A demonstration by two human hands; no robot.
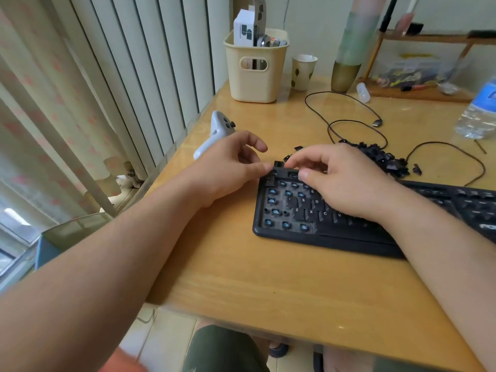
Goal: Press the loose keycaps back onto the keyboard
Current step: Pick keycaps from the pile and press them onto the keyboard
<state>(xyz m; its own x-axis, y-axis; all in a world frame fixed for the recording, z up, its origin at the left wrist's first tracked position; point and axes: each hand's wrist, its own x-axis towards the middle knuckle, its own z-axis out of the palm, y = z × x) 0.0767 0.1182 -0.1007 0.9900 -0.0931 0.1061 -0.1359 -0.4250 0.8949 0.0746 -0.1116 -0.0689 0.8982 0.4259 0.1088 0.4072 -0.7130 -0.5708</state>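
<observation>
- The wooden table [241,264] is carrying everything, and it is standing beside a window with long vertical blinds [134,63].
- The black keyboard [335,234] is lying across the right part of the table; its left end is showing many bare blue switch stems, while some letter keys such as S, D, Z, X and C are sitting in place.
- The left hand [228,167] is resting at the far left corner of the keyboard, with the thumb and forefinger reaching to the corner and touching a small black keycap [277,165] there; the other fingers are curling loosely above.
- The right hand [341,181] is lying over the upper rows of the keyboard, its fingers bending down toward the same corner. The fingertips are meeting the keycap from the right side, so the cap is sitting between the two hands, but I cannot tell how firmly either hand is pinching it.
- A cream basket [255,73] with boxes inside is standing at the far edge of the table, with a paper cup [302,73] just beside it.
- A pile of loose keycaps [383,159] is lying behind the right hand, near the keyboard's far edge.
- A thin black cable [349,122] is looping on the table beyond the pile.
- A white controller [214,132] is lying left of the left hand.
</observation>
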